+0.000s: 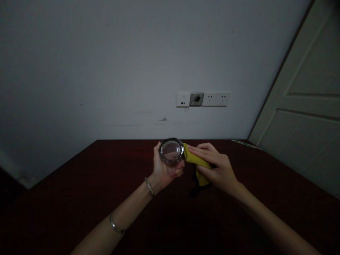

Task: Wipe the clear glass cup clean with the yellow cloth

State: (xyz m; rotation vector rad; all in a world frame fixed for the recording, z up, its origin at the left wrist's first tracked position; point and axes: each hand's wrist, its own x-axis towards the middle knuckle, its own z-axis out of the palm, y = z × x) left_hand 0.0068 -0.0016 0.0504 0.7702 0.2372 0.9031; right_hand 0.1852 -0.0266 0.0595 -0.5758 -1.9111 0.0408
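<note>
My left hand (168, 171) is closed around a round, clear glass vessel (171, 151). Its circular face is turned toward me, with a thick, shiny rim. Whether it is a cup or a dish I cannot tell. In my right hand (216, 166) is a folded yellow cloth (198, 160) with a dark edge or backing, pinched between thumb and fingers. The cloth's left end meets the right side of the glass rim. A loose part of the cloth hangs below the right hand. Both hands are above the table.
Below is a dark red-brown table (119, 156), its far edge against a white wall (119, 63). Wall sockets (216, 99) are beyond the hands. A thin flat strip (245, 144) lies at the back right, near a pale panelled door (308, 102).
</note>
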